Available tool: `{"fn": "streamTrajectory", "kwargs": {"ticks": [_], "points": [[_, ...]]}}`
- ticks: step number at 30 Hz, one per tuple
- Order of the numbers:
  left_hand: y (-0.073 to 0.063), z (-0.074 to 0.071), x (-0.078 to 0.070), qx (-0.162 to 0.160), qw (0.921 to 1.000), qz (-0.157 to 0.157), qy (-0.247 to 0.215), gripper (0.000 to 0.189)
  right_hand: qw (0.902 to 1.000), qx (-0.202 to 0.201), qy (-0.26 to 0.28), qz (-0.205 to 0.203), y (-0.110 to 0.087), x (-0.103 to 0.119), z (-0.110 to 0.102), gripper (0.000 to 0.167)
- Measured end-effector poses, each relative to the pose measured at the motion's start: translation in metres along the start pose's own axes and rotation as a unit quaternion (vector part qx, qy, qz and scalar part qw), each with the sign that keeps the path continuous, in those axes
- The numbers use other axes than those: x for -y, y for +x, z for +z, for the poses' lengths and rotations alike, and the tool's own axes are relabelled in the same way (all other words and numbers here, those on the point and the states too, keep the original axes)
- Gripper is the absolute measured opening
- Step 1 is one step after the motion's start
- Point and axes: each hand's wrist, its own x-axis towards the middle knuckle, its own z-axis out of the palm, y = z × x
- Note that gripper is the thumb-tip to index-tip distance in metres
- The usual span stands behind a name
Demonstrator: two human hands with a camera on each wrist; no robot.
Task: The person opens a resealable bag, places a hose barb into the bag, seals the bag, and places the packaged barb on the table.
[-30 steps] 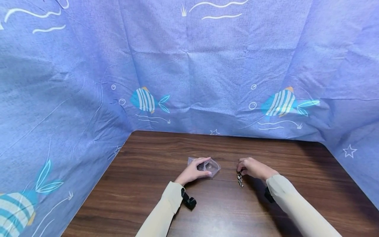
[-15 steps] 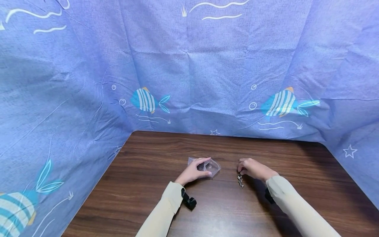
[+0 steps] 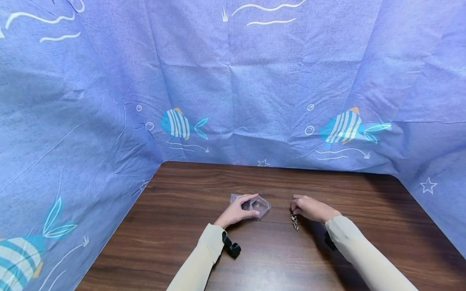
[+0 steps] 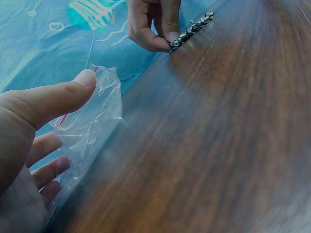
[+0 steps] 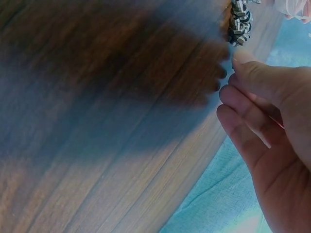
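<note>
In the head view my left hand (image 3: 234,211) spans a small clear plastic zip bag (image 3: 263,207) on the table. The left wrist view shows the thumb against the bag's (image 4: 95,128) mouth, beside a red seal line, with the other fingers behind it. To the right, my right hand (image 3: 314,208) pinches the end of a chain-like row of small silver metal pieces (image 3: 294,223) between thumb and fingertips. The row (image 5: 241,23) points toward the person and lies close along the table. Its gripped end is hidden by the fingertips.
The dark brown wooden table (image 3: 174,226) runs back to a blue fabric curtain (image 3: 269,93) printed with fish. The curtain also hangs along the left and right sides. A black wrist strap mount (image 3: 231,246) sits below the left hand.
</note>
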Motion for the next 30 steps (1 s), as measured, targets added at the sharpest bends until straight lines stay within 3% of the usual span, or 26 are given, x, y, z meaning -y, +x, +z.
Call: {"fn": "streamTrajectory", "kwargs": {"ticks": [12,30], "points": [[0.001,0.000,0.000,0.004,0.9999,0.009,-0.001,0.064,0.9997,0.013,0.012,0.019,-0.001,0.005,-0.007,0.011],[-0.001,0.000,0.001,0.006,1.0000,0.000,0.001,0.063,0.9990,-0.042,0.018,0.008,0.012,0.011,-0.019,0.007]]}}
